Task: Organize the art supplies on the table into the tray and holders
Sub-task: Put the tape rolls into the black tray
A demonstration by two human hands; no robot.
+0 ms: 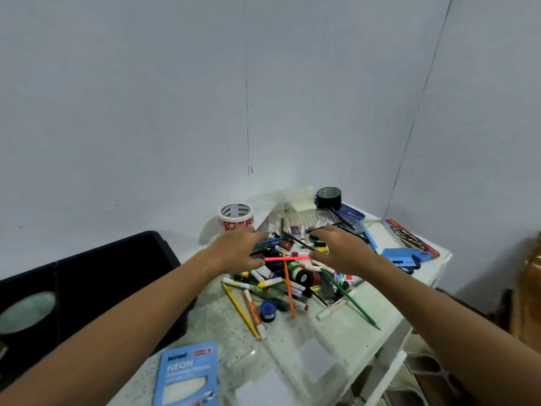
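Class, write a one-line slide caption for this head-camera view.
Both hands, left hand and right hand, reach into a jumbled pile of art supplies on the table.

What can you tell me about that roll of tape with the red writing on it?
The roll of tape is white with red print round its outer side and dark lettering repeated on the inside of its core. It looks like a wide packing tape. It lies flat on the table, hole facing up, near the wall behind the pile of pens and paints. It sits just beyond the left hand; whether the fingers touch it cannot be told.
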